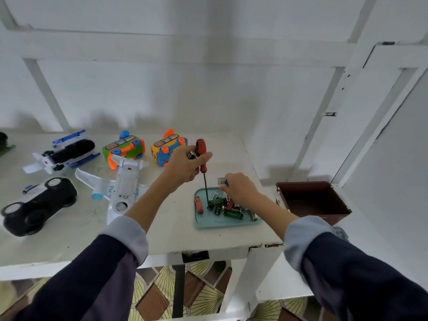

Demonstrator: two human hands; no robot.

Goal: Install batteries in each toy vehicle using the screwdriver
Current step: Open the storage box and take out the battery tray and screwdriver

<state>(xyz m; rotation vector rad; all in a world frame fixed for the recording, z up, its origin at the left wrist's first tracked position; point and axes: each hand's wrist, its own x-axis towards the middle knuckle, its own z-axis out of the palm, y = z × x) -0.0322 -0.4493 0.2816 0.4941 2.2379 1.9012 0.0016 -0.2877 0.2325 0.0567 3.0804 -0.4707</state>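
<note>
My left hand point(185, 166) grips a red-handled screwdriver point(203, 158) upright, its shaft pointing down into a teal tray point(199, 222); a black battery point(191, 155) is also pinched in that hand. Above the tray's far edge, my right hand point(239, 188) pinches a small battery point(222, 181). Several loose batteries point(228, 208) lie in the tray. A white toy plane point(122, 188) lies belly-up left of my left forearm. Further left are a black toy car point(38, 206) and a white-and-blue vehicle point(62, 152), both overturned. Behind stand a green-orange toy point(124, 149) and a yellow-blue toy point(168, 149).
A brown open box point(312, 200) sits at the right end of the white shelf. The shelf's front edge point(162, 253) runs below my forearms, chipped near the right. White wall and frame posts rise behind. Patterned floor shows underneath.
</note>
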